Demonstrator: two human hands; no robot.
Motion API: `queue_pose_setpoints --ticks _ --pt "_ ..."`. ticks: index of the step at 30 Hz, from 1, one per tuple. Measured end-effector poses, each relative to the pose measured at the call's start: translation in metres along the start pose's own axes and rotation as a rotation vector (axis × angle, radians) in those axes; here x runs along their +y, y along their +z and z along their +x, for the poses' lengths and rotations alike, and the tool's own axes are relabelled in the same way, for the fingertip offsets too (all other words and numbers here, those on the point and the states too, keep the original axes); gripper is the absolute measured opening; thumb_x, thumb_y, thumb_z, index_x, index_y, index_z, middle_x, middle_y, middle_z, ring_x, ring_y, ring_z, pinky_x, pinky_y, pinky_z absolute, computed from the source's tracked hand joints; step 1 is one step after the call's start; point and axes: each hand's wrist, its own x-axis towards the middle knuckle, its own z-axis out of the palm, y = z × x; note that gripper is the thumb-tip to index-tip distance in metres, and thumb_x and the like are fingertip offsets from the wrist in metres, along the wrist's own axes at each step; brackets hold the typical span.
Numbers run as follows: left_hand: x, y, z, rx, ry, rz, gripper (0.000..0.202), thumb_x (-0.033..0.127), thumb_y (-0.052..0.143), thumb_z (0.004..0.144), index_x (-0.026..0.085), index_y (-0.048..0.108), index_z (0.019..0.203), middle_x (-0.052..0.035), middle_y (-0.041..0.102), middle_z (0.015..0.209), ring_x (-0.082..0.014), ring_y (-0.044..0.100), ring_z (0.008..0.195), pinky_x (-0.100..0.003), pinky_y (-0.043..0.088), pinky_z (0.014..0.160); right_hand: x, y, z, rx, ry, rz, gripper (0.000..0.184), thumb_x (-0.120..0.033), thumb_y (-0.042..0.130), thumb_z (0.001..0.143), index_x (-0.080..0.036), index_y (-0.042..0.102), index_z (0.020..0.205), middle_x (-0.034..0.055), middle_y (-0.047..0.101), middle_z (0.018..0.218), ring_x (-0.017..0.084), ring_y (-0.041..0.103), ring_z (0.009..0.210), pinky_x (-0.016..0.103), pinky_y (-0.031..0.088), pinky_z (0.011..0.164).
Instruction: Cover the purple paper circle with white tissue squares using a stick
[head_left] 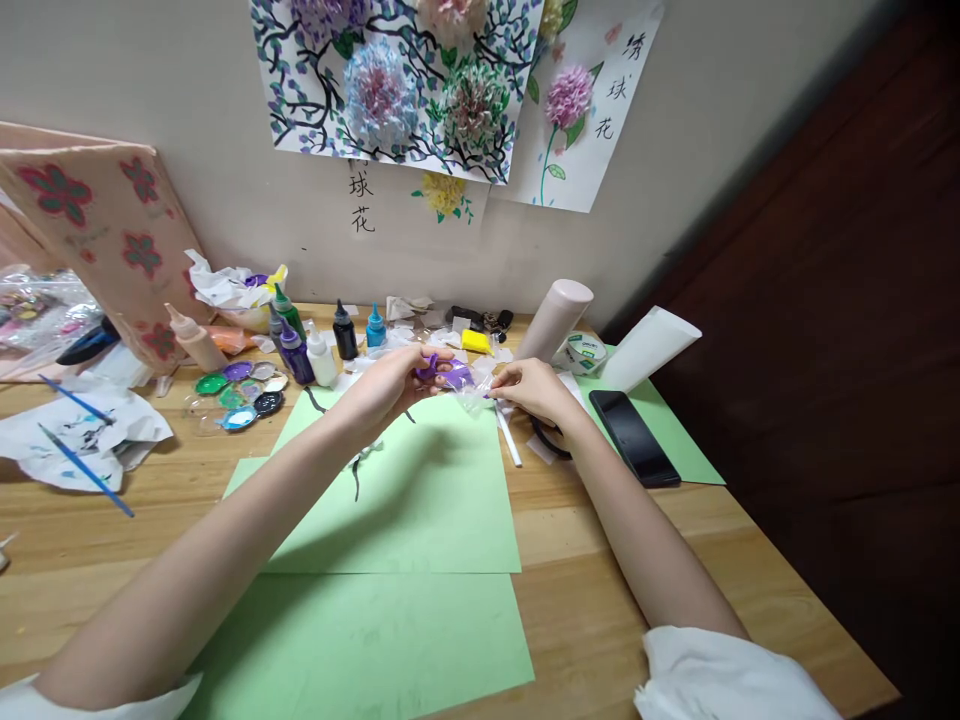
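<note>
My left hand (390,382) is closed around purple-handled scissors (442,371), held over the far edge of a light green paper sheet (420,490). My right hand (529,387) pinches a small piece of clear plastic film (474,398) right next to the scissors. Both hands hover just above the wooden table (585,560). A white straw-like stick (510,440) lies on the table under my right hand. Black branch lines are painted on the green sheet near my left wrist.
Paint bottles (319,340) and a paint palette (240,395) stand at the back left, with brushes (86,470) on white paper. A black phone (634,437), a tape roll (583,352), a pinkish cylinder (555,318) and a second green sheet (360,640) lie around. Flower artworks hang on the wall.
</note>
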Motion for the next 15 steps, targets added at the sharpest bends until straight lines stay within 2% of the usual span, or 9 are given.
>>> queue_pose_setpoints --ticks 3,5,7,11,15 --pt "0.003 0.000 0.000 -0.021 -0.015 -0.050 0.023 0.013 0.039 0.075 0.008 0.062 0.077 -0.0050 0.055 0.068 -0.0096 0.051 0.058 -0.020 0.045 0.056 0.004 0.004 0.002 -0.016 0.047 0.013 0.012 -0.024 0.069 0.068 -0.015 0.073 0.074 0.0034 0.071 0.064 0.015 0.064 0.059 0.022 0.045 0.054" --pt "0.004 0.000 -0.001 -0.050 -0.015 -0.063 0.025 0.020 0.039 0.078 0.008 0.061 0.076 -0.0057 0.056 0.072 -0.0097 0.051 0.059 -0.020 0.045 0.056 0.006 0.006 0.003 0.011 0.055 0.005 0.013 -0.024 0.068 0.069 -0.015 0.073 0.075 0.0044 0.072 0.068 0.016 0.065 0.063 0.022 0.045 0.055" --pt "0.003 -0.001 -0.001 -0.072 0.011 -0.041 0.022 0.025 0.047 0.079 0.009 0.062 0.078 -0.0041 0.056 0.074 -0.0088 0.050 0.061 -0.019 0.044 0.058 0.008 0.006 0.004 0.051 0.056 -0.008 0.012 -0.023 0.068 0.068 -0.015 0.073 0.076 0.0060 0.073 0.076 0.017 0.065 0.070 0.023 0.045 0.059" --pt "-0.004 -0.004 0.001 -0.099 0.076 0.110 0.014 0.023 0.065 0.072 0.011 0.064 0.079 -0.0017 0.057 0.077 -0.0064 0.049 0.064 -0.017 0.041 0.062 0.010 0.006 0.005 0.080 0.055 -0.013 0.011 -0.020 0.066 0.067 -0.015 0.074 0.074 0.0055 0.072 0.073 0.017 0.064 0.068 0.024 0.044 0.061" --pt "-0.007 -0.005 0.003 -0.073 0.087 0.311 0.017 0.025 0.056 0.079 0.012 0.065 0.083 -0.0041 0.060 0.084 -0.0080 0.050 0.066 -0.021 0.040 0.064 0.014 0.010 0.007 0.085 0.055 0.026 0.015 -0.026 0.065 0.069 -0.017 0.074 0.078 0.0028 0.070 0.068 0.015 0.061 0.060 0.023 0.043 0.057"
